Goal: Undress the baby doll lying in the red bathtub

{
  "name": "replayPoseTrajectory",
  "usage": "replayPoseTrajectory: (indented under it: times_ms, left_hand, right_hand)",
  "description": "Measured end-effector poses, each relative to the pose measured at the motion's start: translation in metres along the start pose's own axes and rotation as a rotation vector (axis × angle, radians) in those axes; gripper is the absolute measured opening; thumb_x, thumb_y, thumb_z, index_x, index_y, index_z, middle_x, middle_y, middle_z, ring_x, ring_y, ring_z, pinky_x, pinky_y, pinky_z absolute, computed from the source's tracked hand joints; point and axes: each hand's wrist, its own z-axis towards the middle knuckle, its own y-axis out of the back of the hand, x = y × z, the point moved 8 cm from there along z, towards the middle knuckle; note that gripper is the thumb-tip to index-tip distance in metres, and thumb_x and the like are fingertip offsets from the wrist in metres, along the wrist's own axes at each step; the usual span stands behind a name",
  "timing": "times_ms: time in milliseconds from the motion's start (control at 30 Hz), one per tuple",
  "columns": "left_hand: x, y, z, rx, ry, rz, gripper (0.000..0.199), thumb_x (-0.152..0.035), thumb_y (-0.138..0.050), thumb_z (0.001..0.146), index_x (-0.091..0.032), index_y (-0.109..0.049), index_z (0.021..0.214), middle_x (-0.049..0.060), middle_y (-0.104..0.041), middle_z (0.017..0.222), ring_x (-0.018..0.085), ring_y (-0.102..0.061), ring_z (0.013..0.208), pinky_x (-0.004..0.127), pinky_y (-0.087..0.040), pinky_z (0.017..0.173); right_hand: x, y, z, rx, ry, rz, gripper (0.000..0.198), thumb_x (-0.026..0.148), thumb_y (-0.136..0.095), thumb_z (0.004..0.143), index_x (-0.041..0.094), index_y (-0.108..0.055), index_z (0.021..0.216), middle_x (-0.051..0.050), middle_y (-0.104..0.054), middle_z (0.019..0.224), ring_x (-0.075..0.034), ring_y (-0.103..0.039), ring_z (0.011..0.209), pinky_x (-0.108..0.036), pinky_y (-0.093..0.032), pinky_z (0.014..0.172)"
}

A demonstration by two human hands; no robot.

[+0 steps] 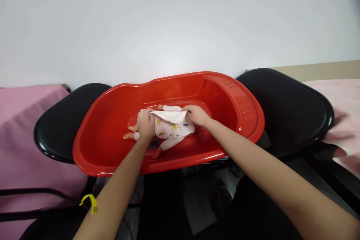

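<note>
A small baby doll [165, 135] lies inside a red plastic baby bathtub [112, 150], dressed in a white printed garment [173, 125]. Its bare feet and one hand stick out toward the left and front. My left hand [145, 123] grips the left edge of the garment over the doll's body. My right hand [197, 115] pinches the garment's right edge, and the cloth is folded back between the two hands. The doll's head is hidden under my hands and the cloth.
The tub rests across two black round seats, one at the left [60, 123] and one at the right [289, 108]. Pink cloth [19, 131] covers the left surface, and paler pink cloth [343, 112] lies at the right. A white wall stands behind.
</note>
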Motion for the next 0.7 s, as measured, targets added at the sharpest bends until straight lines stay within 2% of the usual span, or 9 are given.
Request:
replayPoseTrajectory:
  times_ms: [100, 167, 333, 400, 500, 600, 700]
  left_hand:
    - [-0.002, -0.017, -0.004, 0.176, 0.017, 0.002, 0.014, -0.021, -0.05, 0.09, -0.022, -0.063, 0.098, 0.007, -0.07, 0.103, 0.027, -0.064, 0.102, 0.04, -0.05, 0.095]
    - [-0.002, -0.023, -0.007, 0.245, 0.04, 0.013, 0.013, -0.022, -0.053, 0.088, -0.022, -0.062, 0.097, 0.006, -0.071, 0.103, 0.026, -0.066, 0.099, 0.039, -0.05, 0.092]
    - [0.003, -0.023, -0.009, 0.275, 0.112, 0.031, 0.012, -0.027, -0.054, 0.088, -0.023, -0.06, 0.099, 0.004, -0.073, 0.099, 0.026, -0.068, 0.096, 0.037, -0.049, 0.087]
    - [0.004, -0.023, -0.009, 0.283, 0.127, 0.046, 0.015, -0.028, -0.054, 0.089, -0.023, -0.061, 0.101, 0.005, -0.074, 0.101, 0.027, -0.068, 0.099, 0.037, -0.048, 0.088]
    - [0.006, -0.023, -0.01, 0.299, 0.147, 0.1, 0.018, -0.03, -0.051, 0.092, -0.023, -0.061, 0.104, 0.007, -0.075, 0.102, 0.028, -0.069, 0.099, 0.037, -0.047, 0.086]
    - [0.007, -0.025, -0.01, 0.314, 0.144, 0.128, 0.018, -0.031, -0.05, 0.093, -0.022, -0.062, 0.103, 0.006, -0.074, 0.097, 0.028, -0.068, 0.094, 0.037, -0.047, 0.083]
    - [0.007, -0.028, -0.011, 0.338, 0.124, 0.142, 0.017, -0.031, -0.051, 0.092, -0.023, -0.062, 0.102, 0.006, -0.074, 0.096, 0.028, -0.068, 0.094, 0.036, -0.046, 0.082]
  right_hand:
    - [0.012, -0.001, -0.007, 0.04, 0.046, -0.254, 0.033, 0.021, -0.053, 0.098, 0.027, -0.072, 0.125, -0.005, -0.068, 0.133, -0.024, -0.062, 0.12, -0.034, -0.05, 0.097]
    - [0.021, -0.005, -0.011, 0.098, 0.092, -0.366, 0.03, 0.022, -0.056, 0.099, 0.028, -0.072, 0.124, -0.005, -0.067, 0.134, -0.023, -0.06, 0.122, -0.032, -0.048, 0.092]
    - [0.039, -0.028, -0.015, 0.219, 0.257, -0.543, 0.024, 0.026, -0.057, 0.1, 0.024, -0.072, 0.118, -0.008, -0.067, 0.131, -0.025, -0.06, 0.115, -0.034, -0.045, 0.085]
    - [0.047, -0.045, -0.018, 0.284, 0.382, -0.629, 0.025, 0.027, -0.059, 0.1, 0.023, -0.071, 0.121, -0.01, -0.066, 0.13, -0.026, -0.059, 0.114, -0.037, -0.043, 0.089]
    - [0.052, -0.069, -0.025, 0.394, 0.537, -0.763, 0.026, 0.023, -0.057, 0.101, 0.025, -0.074, 0.12, -0.012, -0.061, 0.141, -0.031, -0.053, 0.127, -0.043, -0.041, 0.096]
    - [0.045, -0.077, -0.024, 0.447, 0.527, -0.858, 0.024, 0.02, -0.058, 0.1, 0.024, -0.078, 0.112, -0.012, -0.058, 0.146, -0.035, -0.05, 0.131, -0.048, -0.04, 0.099]
    - [0.037, -0.075, -0.019, 0.453, 0.471, -0.89, 0.025, 0.014, -0.07, 0.09, 0.019, -0.077, 0.114, -0.015, -0.068, 0.128, -0.035, -0.058, 0.121, -0.049, -0.039, 0.1]
